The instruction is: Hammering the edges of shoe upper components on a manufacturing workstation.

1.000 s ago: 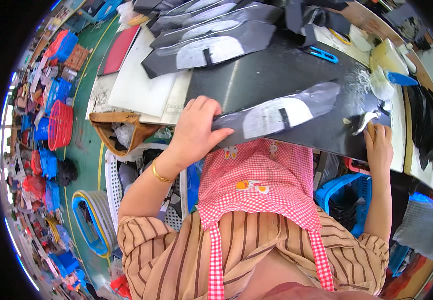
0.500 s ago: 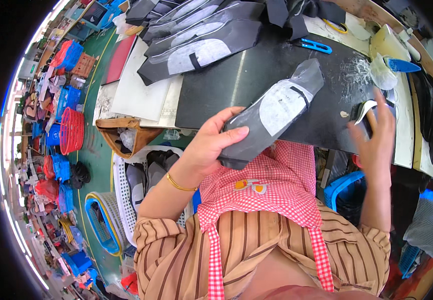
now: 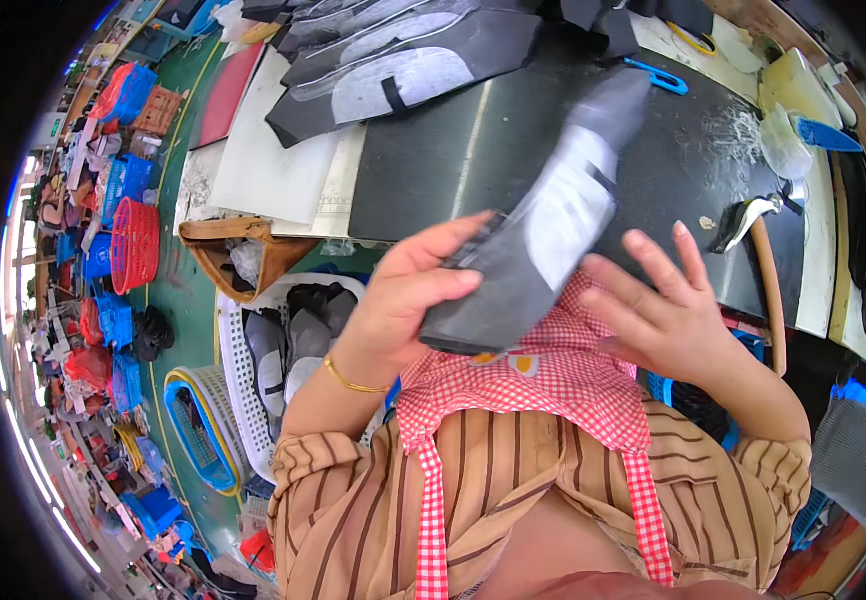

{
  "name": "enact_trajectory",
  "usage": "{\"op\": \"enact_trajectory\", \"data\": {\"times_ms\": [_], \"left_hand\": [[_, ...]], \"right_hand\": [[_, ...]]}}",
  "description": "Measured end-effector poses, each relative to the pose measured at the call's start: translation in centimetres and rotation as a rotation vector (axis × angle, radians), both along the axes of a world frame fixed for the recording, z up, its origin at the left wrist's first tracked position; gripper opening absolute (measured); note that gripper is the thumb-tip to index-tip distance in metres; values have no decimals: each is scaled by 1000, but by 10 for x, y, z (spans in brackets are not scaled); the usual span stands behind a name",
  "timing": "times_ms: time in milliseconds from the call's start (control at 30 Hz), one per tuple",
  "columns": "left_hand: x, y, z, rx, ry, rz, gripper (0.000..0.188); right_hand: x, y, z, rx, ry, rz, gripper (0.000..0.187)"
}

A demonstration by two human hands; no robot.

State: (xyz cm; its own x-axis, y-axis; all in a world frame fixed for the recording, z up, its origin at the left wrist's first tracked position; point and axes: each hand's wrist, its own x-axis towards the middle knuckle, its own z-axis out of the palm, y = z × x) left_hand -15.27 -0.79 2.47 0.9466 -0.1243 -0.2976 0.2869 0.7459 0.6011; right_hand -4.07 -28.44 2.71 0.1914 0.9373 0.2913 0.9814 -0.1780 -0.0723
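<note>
While the left hand gripped the white-patched grey panel at two o'clock, not yet set down, the right hand had spread fingers, and whether the stacked panels at eleven or basketed pieces at eight were finished was unclear.

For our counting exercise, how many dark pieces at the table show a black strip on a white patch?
2: the held piece in the left grip, and the front piece of the pile on the table. Others there are partly covered; more may be hidden.

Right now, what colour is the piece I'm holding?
The piece is dark grey with a white patch; see the head view.
</note>
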Motion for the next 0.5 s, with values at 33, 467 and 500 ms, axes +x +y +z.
{"op": "enact_trajectory", "data": {"times_ms": [33, 467, 500], "left_hand": [[-3, 8, 1, 59, -30, 43, 55], [-21, 24, -14, -27, -101, 116, 59], [-24, 27, -13, -23, -100, 142, 59]], "right_hand": [[6, -6, 5, -29, 113, -2, 72], [1, 27, -9, 349, 1920, 48, 67], [-3, 25, -9, 391, 1907, 19, 69]]}}
